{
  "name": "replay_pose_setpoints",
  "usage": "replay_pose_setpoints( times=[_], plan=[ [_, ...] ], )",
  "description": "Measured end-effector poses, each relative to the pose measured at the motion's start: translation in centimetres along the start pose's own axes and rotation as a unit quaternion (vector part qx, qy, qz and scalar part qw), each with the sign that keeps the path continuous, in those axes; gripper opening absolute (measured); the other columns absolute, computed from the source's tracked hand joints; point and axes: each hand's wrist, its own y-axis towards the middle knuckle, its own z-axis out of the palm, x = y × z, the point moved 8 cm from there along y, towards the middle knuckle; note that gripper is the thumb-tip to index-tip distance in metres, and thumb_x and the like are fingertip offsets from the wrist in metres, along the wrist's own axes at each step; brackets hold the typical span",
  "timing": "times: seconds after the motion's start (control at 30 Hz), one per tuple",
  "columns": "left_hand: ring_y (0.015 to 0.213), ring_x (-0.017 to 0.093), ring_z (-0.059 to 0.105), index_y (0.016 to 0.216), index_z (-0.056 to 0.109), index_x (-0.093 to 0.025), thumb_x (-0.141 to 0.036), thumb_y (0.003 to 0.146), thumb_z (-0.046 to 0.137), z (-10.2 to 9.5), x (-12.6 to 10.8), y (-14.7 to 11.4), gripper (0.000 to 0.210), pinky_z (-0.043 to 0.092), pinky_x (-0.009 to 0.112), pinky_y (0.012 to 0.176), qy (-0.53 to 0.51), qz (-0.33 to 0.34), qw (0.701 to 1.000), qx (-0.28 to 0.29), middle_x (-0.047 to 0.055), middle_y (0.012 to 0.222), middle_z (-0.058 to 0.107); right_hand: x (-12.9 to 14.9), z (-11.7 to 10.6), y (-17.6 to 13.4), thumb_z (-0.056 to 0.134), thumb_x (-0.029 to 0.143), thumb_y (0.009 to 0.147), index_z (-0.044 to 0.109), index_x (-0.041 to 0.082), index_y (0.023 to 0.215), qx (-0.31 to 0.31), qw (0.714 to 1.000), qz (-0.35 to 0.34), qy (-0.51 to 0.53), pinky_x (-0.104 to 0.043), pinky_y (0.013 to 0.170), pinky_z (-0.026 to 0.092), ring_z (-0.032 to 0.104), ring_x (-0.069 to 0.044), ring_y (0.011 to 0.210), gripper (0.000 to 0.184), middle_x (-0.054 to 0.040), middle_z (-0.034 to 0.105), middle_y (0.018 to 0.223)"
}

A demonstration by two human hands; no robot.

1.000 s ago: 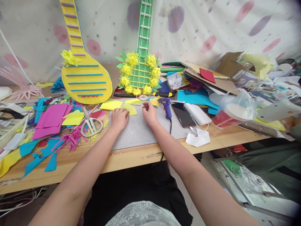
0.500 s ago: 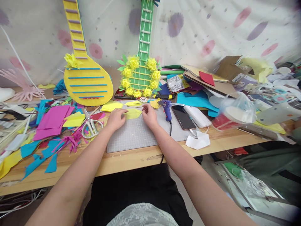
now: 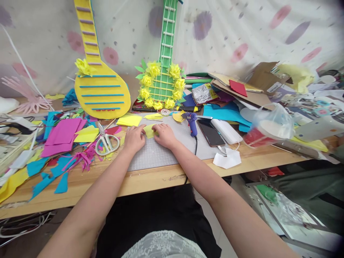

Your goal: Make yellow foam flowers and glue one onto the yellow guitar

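Observation:
Both hands rest over the grey cutting mat (image 3: 153,154), with a small piece of yellow paper (image 3: 149,131) between them. My left hand (image 3: 135,138) has its fingers closed at the paper's left edge. At the other end, my right hand (image 3: 164,134) bends its fingers over the paper and covers part of it. A folded stack of yellow paper (image 3: 129,119) lies just behind my left hand. To the right of my right hand stands a purple hot glue gun (image 3: 191,125) with a black cord. White-handled scissors (image 3: 107,144) lie left of the mat.
Behind the mat lean a yellow lute-shaped craft (image 3: 103,95) and a green one (image 3: 164,84) ringed with yellow paper flowers. A phone (image 3: 211,132), a white power bank (image 3: 227,131) and a red tub (image 3: 259,136) stand right. Magenta sheets (image 3: 63,136) and scraps crowd the left.
My right hand has moved left, closer to my left hand, and now covers more of the yellow paper. Less of the paper shows between the hands. The view has shifted slightly.

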Motion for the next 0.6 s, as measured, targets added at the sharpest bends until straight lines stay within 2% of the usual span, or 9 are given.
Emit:
replay_pose_setpoints(
  times=[0.1, 0.2, 0.3, 0.43, 0.6],
  plan=[
    [0.103, 0.022, 0.053, 0.120, 0.056, -0.019, -0.006, 0.068, 0.043, 0.1, 0.0, -0.1, 0.056, 0.041, 0.036, 0.094, -0.045, 0.029, 0.999, 0.012, 0.002, 0.103, 0.069, -0.7, 0.2, 0.1, 0.039, 0.006, 0.082, 0.057, 0.018, 0.102, 0.010, 1.000, 0.016, 0.007, -0.035, 0.081, 0.034, 0.054, -0.021, 0.092, 0.030, -0.0060, 0.067, 0.096],
    [0.108, 0.022, 0.051, 0.126, 0.052, -0.019, -0.006, 0.067, 0.043, 0.6, -0.5, -0.2, 0.061, 0.040, 0.035, 0.098, -0.060, 0.066, 0.995, 0.038, 0.001, 0.108, 0.068, -0.8, -0.1, 0.2, 0.039, 0.005, 0.080, 0.058, 0.018, 0.101, -0.005, 1.000, 0.015, 0.022, -0.035, 0.083, 0.035, 0.053, -0.022, 0.095, 0.031, -0.0063, 0.067, 0.097],
    [0.113, 0.023, 0.049, 0.136, 0.043, -0.017, -0.007, 0.068, 0.044, 1.2, -0.5, -0.2, 0.068, 0.037, 0.037, 0.101, -0.049, 0.060, 0.996, 0.049, 0.003, 0.112, 0.067, -0.3, -0.5, 0.0, 0.050, 0.015, 0.080, 0.057, 0.018, 0.102, -0.031, 0.999, -0.005, 0.035, -0.036, 0.086, 0.035, 0.051, -0.024, 0.101, 0.024, -0.0074, 0.066, 0.102],
    [0.118, 0.021, 0.048, 0.145, 0.022, -0.016, -0.006, 0.069, 0.045, 1.8, -0.2, -0.2, 0.080, 0.036, 0.038, 0.103, -0.073, 0.032, 0.995, 0.052, 0.003, 0.114, 0.067, -0.1, -0.2, 0.0, 0.060, 0.031, 0.079, 0.055, 0.017, 0.106, -0.013, 0.999, 0.001, 0.040, -0.036, 0.083, 0.037, 0.052, -0.024, 0.097, 0.031, -0.0087, 0.065, 0.102],
    [0.113, 0.020, 0.053, 0.145, 0.021, -0.017, -0.006, 0.070, 0.045, 1.5, 0.3, 0.0, 0.080, 0.038, 0.038, 0.099, -0.115, 0.010, 0.993, 0.019, 0.002, 0.105, 0.070, -0.1, 0.2, 0.5, 0.047, 0.013, 0.084, 0.056, 0.017, 0.102, -0.003, 1.000, 0.016, 0.022, -0.036, 0.082, 0.035, 0.053, -0.024, 0.095, 0.020, -0.0085, 0.067, 0.097]
  ],
)
